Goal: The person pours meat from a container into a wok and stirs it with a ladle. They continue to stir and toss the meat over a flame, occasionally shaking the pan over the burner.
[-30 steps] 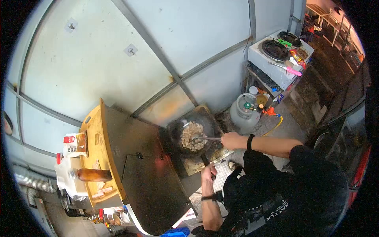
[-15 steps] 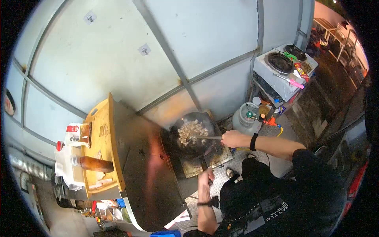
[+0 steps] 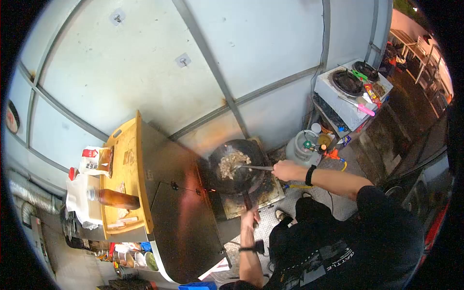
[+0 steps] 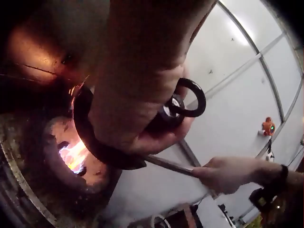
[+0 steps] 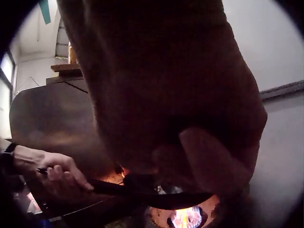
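A dark wok (image 3: 249,181) with a long handle holds small pale pieces of food (image 3: 233,163). The left hand (image 3: 249,221) grips the wok's handle; in the left wrist view the handle's ring end sticks out past that hand (image 4: 147,109). With curled fingers the right hand (image 3: 289,170) holds a metal utensil (image 3: 258,168), its head among the food. In the left wrist view the wok (image 4: 95,137) is tilted above a burner (image 4: 78,156) with a bright flame. The right wrist view shows the flame (image 5: 186,217) beneath the wok's edge.
Left of the wok is a dark metal panel (image 3: 186,227), with a wooden tray (image 3: 126,169) and a bottle (image 3: 116,198) beyond it. A gas cylinder (image 3: 300,151) stands on the right, below a stove (image 3: 338,99). A pale wall rises behind.
The food has shifted and bunched toward the wok's left side, after being spread wider. Both hands keep their grips. The head view has shifted, and sparks now show at the wok's left edge.
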A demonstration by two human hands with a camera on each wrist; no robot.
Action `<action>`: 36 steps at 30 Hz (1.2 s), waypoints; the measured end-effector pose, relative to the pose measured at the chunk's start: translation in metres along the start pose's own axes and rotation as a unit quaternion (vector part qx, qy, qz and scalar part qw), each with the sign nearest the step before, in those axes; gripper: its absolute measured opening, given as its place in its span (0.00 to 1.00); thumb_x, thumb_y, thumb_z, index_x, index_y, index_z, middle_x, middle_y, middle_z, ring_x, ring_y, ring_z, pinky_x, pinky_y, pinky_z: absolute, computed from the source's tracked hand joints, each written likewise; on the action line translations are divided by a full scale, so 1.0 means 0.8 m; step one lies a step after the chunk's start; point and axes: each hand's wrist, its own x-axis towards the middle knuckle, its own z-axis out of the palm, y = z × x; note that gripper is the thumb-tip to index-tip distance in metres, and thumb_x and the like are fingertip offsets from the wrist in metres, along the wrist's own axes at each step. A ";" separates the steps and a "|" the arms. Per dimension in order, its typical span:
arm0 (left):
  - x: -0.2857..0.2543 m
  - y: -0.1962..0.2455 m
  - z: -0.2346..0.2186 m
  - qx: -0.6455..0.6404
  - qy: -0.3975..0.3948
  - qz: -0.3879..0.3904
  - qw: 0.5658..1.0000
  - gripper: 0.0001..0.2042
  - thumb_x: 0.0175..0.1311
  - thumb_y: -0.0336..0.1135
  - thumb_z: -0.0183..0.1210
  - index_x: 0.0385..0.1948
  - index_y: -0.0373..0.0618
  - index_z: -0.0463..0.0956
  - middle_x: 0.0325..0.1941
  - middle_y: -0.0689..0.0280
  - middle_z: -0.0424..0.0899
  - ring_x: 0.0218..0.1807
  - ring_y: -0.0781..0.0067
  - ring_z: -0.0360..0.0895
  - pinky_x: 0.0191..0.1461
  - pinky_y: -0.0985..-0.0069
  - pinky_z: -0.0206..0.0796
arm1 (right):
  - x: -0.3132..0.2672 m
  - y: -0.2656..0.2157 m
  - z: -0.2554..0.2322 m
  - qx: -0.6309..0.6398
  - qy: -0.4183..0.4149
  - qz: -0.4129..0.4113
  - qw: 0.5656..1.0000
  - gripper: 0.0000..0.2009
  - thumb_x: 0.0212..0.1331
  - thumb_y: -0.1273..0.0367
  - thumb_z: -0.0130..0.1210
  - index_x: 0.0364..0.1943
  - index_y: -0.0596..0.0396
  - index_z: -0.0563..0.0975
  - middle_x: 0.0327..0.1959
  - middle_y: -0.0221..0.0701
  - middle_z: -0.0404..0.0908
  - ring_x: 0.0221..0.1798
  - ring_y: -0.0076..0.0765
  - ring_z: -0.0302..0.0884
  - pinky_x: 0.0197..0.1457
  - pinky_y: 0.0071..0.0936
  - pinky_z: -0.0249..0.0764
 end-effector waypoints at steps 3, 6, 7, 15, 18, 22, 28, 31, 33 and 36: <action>-0.077 -0.039 0.006 0.062 0.043 0.022 0.997 0.14 0.58 0.28 0.60 0.12 0.46 0.70 0.08 0.66 0.70 0.09 0.73 0.67 0.14 0.74 0.58 | -0.024 0.006 -0.020 0.009 0.020 -0.001 1.000 0.22 0.67 0.58 0.48 0.28 0.65 0.80 0.26 0.49 0.81 0.33 0.59 0.81 0.39 0.49 0.78; -0.059 -0.018 -0.002 0.001 0.028 -0.020 0.999 0.14 0.60 0.29 0.60 0.14 0.45 0.69 0.09 0.67 0.69 0.11 0.75 0.66 0.14 0.76 0.56 | -0.056 -0.004 -0.039 -0.012 -0.017 -0.051 0.998 0.22 0.67 0.58 0.48 0.28 0.64 0.80 0.25 0.50 0.81 0.33 0.58 0.82 0.39 0.49 0.78; -0.031 -0.012 -0.008 -0.045 0.016 -0.077 0.996 0.16 0.61 0.30 0.60 0.13 0.46 0.68 0.10 0.68 0.68 0.11 0.76 0.64 0.16 0.77 0.55 | -0.053 -0.003 -0.046 -0.028 -0.024 -0.075 0.996 0.22 0.67 0.58 0.47 0.28 0.64 0.80 0.26 0.50 0.81 0.33 0.58 0.82 0.40 0.49 0.78; 0.035 0.000 -0.014 -0.082 0.006 -0.010 0.997 0.16 0.61 0.32 0.59 0.12 0.47 0.68 0.10 0.70 0.66 0.10 0.77 0.61 0.16 0.76 0.51 | -0.006 -0.011 0.011 -0.032 -0.008 -0.021 0.999 0.18 0.67 0.60 0.49 0.32 0.61 0.80 0.27 0.46 0.82 0.32 0.53 0.83 0.36 0.46 0.80; -0.056 -0.048 -0.005 0.017 0.051 0.036 0.998 0.09 0.57 0.29 0.60 0.20 0.42 0.70 0.11 0.66 0.70 0.11 0.72 0.66 0.14 0.74 0.57 | -0.019 0.007 0.025 -0.075 0.037 -0.091 0.992 0.19 0.69 0.59 0.46 0.33 0.64 0.79 0.29 0.47 0.81 0.35 0.53 0.82 0.37 0.46 0.79; -0.056 -0.050 0.001 -0.018 0.045 -0.017 0.999 0.10 0.58 0.26 0.60 0.19 0.44 0.68 0.12 0.70 0.67 0.11 0.77 0.64 0.15 0.78 0.55 | -0.056 -0.013 0.006 -0.015 -0.028 -0.028 0.999 0.20 0.69 0.60 0.45 0.31 0.66 0.79 0.29 0.49 0.80 0.35 0.58 0.81 0.40 0.50 0.77; 0.035 -0.053 -0.011 -0.098 0.022 -0.038 0.994 0.11 0.61 0.29 0.60 0.20 0.46 0.67 0.14 0.70 0.69 0.12 0.78 0.64 0.15 0.78 0.56 | -0.040 -0.022 0.005 0.082 -0.065 0.068 0.992 0.24 0.69 0.57 0.45 0.30 0.68 0.80 0.27 0.51 0.81 0.32 0.61 0.81 0.41 0.52 0.77; 0.046 -0.059 -0.003 -0.070 0.043 -0.028 0.996 0.10 0.63 0.33 0.61 0.26 0.42 0.69 0.15 0.70 0.69 0.13 0.77 0.64 0.17 0.77 0.58 | -0.012 -0.016 0.051 0.145 -0.031 0.110 0.983 0.25 0.69 0.57 0.45 0.27 0.69 0.79 0.24 0.53 0.80 0.30 0.63 0.80 0.40 0.53 0.77; 0.047 -0.046 0.008 -0.074 0.061 -0.050 0.994 0.10 0.65 0.33 0.59 0.35 0.34 0.72 0.15 0.69 0.68 0.15 0.77 0.65 0.18 0.75 0.59 | 0.013 -0.013 0.097 0.196 -0.011 0.151 0.969 0.26 0.70 0.57 0.44 0.26 0.69 0.78 0.22 0.53 0.79 0.27 0.61 0.80 0.35 0.51 0.77; 0.053 -0.064 -0.018 -0.093 -0.008 -0.104 0.990 0.27 0.69 0.54 0.52 0.53 0.34 0.66 0.30 0.56 0.79 0.28 0.61 0.80 0.30 0.66 0.77 | 0.042 -0.027 0.149 0.302 -0.041 0.231 0.924 0.25 0.71 0.57 0.43 0.27 0.68 0.76 0.19 0.48 0.77 0.21 0.52 0.79 0.26 0.47 0.75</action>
